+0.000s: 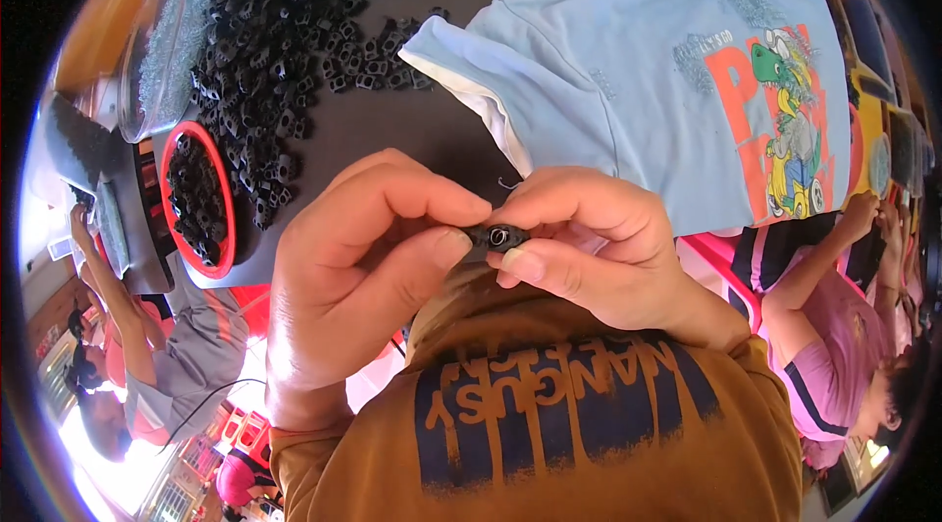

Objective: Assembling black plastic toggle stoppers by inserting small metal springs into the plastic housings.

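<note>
Over the near edge of the table, both my hands meet at a small black plastic piece point(478, 234) with a round hole. A coiled metal spring point(498, 236) shows in that hole. My left hand point(368, 262) is closed, pinching the piece's left end between thumb and forefinger. The thumb and fingers of my right hand point(594, 242) close round the end with the spring. Several loose springs point(748, 4) lie on a light blue shirt point(628, 41) spread over the table to the right.
A large heap of similar black pieces point(250, 61) covers the dark table point(358, 134) at the far left. Beside it stand a red-rimmed basket point(229, 218) of black pieces and a clear tub point(162, 61) of springs. People sit at left point(191, 350) and right point(834, 345).
</note>
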The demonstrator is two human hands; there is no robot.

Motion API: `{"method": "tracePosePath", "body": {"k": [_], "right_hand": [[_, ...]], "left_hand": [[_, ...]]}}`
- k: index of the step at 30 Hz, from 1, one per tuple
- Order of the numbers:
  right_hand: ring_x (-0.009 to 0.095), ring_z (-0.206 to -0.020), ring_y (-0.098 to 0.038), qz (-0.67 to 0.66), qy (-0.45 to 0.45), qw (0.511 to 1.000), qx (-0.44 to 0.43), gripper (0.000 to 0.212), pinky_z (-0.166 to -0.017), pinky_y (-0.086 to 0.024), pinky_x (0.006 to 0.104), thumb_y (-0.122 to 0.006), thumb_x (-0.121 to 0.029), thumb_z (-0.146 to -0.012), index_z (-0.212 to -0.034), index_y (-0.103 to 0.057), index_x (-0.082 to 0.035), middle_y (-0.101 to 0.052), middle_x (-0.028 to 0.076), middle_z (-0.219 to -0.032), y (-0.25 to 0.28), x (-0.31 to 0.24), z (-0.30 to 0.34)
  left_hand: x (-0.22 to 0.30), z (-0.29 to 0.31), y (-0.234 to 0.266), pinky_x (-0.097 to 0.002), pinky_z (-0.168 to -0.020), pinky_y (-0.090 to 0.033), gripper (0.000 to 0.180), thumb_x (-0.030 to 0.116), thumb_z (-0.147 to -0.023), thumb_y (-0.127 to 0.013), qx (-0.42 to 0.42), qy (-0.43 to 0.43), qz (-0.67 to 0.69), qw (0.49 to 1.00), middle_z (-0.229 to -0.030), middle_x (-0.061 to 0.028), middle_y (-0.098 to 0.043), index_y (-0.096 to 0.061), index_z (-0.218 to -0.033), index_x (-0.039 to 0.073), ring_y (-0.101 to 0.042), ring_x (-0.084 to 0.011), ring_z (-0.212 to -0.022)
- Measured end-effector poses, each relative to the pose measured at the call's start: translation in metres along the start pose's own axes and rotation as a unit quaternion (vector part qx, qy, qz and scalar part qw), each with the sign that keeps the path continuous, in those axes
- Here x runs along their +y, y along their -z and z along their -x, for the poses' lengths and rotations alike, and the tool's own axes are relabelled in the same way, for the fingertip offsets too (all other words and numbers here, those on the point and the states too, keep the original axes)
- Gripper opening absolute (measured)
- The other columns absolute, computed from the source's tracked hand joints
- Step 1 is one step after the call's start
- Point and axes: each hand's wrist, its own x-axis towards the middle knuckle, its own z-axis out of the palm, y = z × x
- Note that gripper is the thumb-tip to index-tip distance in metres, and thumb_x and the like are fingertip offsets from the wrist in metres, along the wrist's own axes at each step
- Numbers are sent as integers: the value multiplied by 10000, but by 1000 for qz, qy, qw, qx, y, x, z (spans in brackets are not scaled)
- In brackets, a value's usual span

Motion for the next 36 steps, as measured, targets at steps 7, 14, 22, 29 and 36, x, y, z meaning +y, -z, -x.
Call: {"method": "tracePosePath", "body": {"k": [7,14,22,29,36], "right_hand": [[121,-725,-582,78,21,996,23,122,-629,-440,246,-641,-10,-846,-964,-642,19,-634,71,-843,-3,-1,-3],[189,-692,-587,124,49,991,-5,110,-616,-438,278,-642,-22,-825,-933,-647,-5,-624,79,-792,0,-1,-6],[213,-671,-571,154,61,986,-16,91,-596,-426,297,-652,-30,-818,-905,-633,-13,-593,84,-756,3,-2,-5],[224,-681,-556,227,69,970,-44,116,-613,-423,309,-647,-7,-818,-930,-620,12,-591,88,-782,3,-2,-6],[189,-663,-562,128,7,991,48,85,-591,-427,285,-641,-18,-826,-909,-626,-4,-591,79,-773,-9,1,-3]], "left_hand": [[18,-3,0,-181,-607,-359,150,-8,-791,-610,-2,86,-51,995,-842,-30,-497,-573,-934,-28,-475,-70,-704],[24,-11,12,-215,-601,-386,141,-17,-766,-629,-107,-8,-202,974,-819,-68,-545,-589,-900,-33,-512,-120,-699],[23,-17,12,-241,-597,-397,155,-37,-748,-628,-134,-5,-217,967,-800,-67,-554,-597,-900,-24,-520,-133,-685],[23,-21,11,-280,-595,-399,255,-91,-742,-586,-200,-42,-268,941,-799,-76,-556,-592,-976,11,-517,-162,-669],[19,-18,11,-213,-721,-455,278,-57,-808,-593,-118,9,-250,961,-866,-53,-587,-558,-1082,-25,-565,-97,-776]]}}
